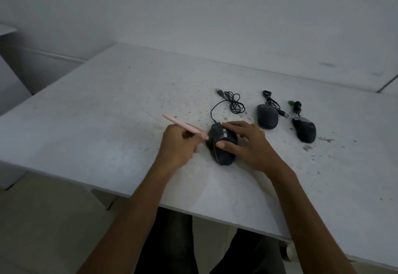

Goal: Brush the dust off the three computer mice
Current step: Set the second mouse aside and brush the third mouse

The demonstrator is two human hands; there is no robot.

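Table (107, 133): pale grey, dusty, crumbs (323, 140) scattered at right; bare white wall (193, 4) behind. Left mouse (223, 157): mid-table, gripped by right hand (247, 144). Left hand (178, 146) pinches pink brush (183, 126) at its side. Middle mouse (267, 117) and right mouse (304, 130) lie beside.

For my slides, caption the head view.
Left hand brushes a black wired mouse with a pink brush while right hand steadies it.

Dim, pale room.
Held a speckled white table (86, 112) against a bare far wall (193, 4), pale floor (43, 220) at near left.
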